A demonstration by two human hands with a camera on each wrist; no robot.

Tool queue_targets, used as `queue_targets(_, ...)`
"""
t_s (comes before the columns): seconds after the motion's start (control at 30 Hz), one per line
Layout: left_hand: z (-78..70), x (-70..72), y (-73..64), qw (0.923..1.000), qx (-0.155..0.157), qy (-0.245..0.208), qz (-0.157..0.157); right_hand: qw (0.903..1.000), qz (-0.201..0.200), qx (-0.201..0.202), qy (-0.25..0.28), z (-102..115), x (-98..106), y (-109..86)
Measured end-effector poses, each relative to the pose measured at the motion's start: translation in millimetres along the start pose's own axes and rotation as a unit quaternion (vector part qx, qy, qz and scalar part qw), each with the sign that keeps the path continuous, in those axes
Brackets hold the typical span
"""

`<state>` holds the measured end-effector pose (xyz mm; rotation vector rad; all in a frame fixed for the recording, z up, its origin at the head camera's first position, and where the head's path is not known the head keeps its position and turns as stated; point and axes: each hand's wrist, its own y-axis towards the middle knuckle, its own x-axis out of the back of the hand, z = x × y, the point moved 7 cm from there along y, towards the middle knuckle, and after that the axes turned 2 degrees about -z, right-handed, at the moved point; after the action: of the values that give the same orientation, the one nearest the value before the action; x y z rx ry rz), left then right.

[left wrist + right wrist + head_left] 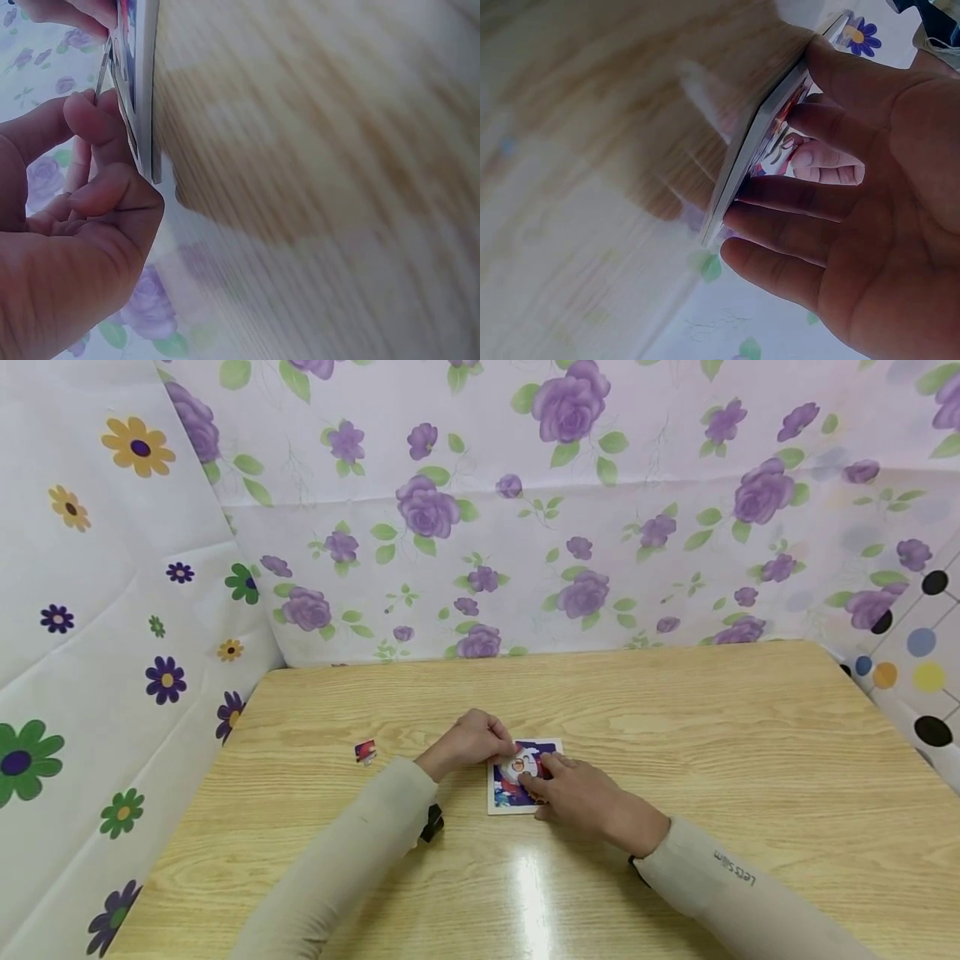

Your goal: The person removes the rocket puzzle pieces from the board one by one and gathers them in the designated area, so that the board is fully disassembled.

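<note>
A small jigsaw puzzle board point(512, 812) with a white border lies flat on the table, its picture dark blue, red and white. My left hand point(474, 739) is over its left side and pinches a thin puzzle piece point(102, 71) between thumb and forefinger, tilted up from the board in the left wrist view. My right hand point(581, 789) rests on the board's right side. In the right wrist view its fingers point(780, 225) reach across the edge, fairly straight and spread. Part of the picture is hidden under both hands.
Left of the board, one loose puzzle piece point(365, 752) in red and dark blue lies on the wooden table point(712, 718). Flowered cloth point(427, 568) hangs behind the table and on the left. A dotted cloth point(922, 677) hangs at the right.
</note>
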<state>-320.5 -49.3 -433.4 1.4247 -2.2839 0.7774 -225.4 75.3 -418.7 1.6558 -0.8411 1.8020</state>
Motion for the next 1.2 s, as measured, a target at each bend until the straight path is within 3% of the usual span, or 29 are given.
queue_targets(0.57, -0.6, 4.0, -5.6, 1.0, -0.002, -0.002, 0.006, 0.9999, 0.005, -0.005, 0.012, -0.2, -1.2, 0.8)
queue_targets(1.2, 9.1, 15.5, -8.5, 0.9997, 0.02, -0.011, -0.001, 0.9999, 0.01, -0.003, -0.01, 1.1, -0.7, 1.1)
